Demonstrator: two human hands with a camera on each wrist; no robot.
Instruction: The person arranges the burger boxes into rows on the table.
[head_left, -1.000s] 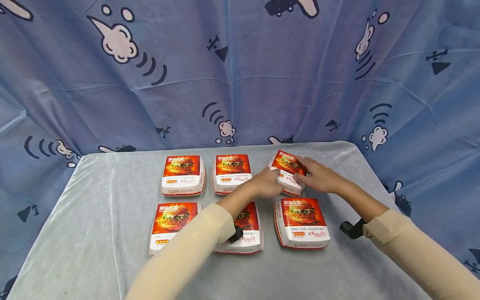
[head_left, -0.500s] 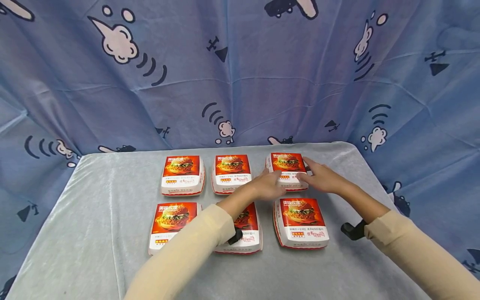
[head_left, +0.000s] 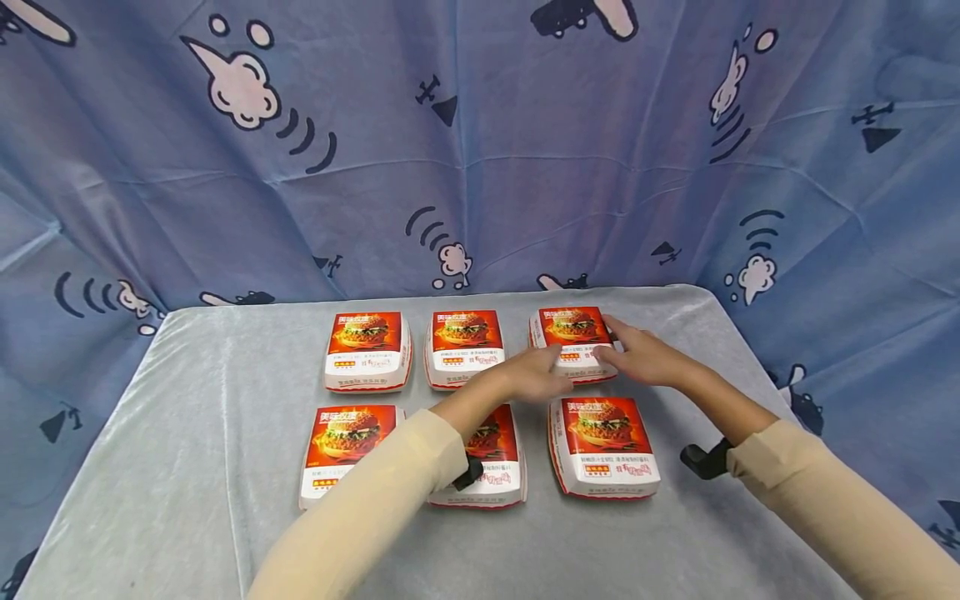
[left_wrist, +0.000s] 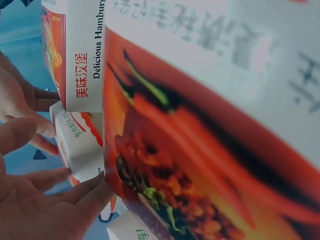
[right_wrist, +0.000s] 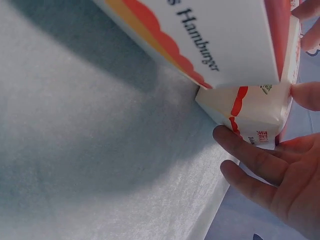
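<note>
Six-inch-scale size cannot be judged, but a red and white hamburger box stands at the back right of the table, between both hands. My left hand is at its front left, fingers extended; in the left wrist view they reach toward the box side, and exact contact is hard to tell. My right hand lies along its right side. In the right wrist view, straight fingers of the right hand touch the box's lower side, with the thumb near its top edge.
Back middle box and back left box complete the rear row. In front stand a right box, a middle box partly under my left sleeve, and a left box. A patterned blue curtain hangs behind the grey cloth-covered table.
The back right hamburger box has turned from a slant to nearly square with its row and shifted slightly left. My right hand has slid from its top to its right side.
</note>
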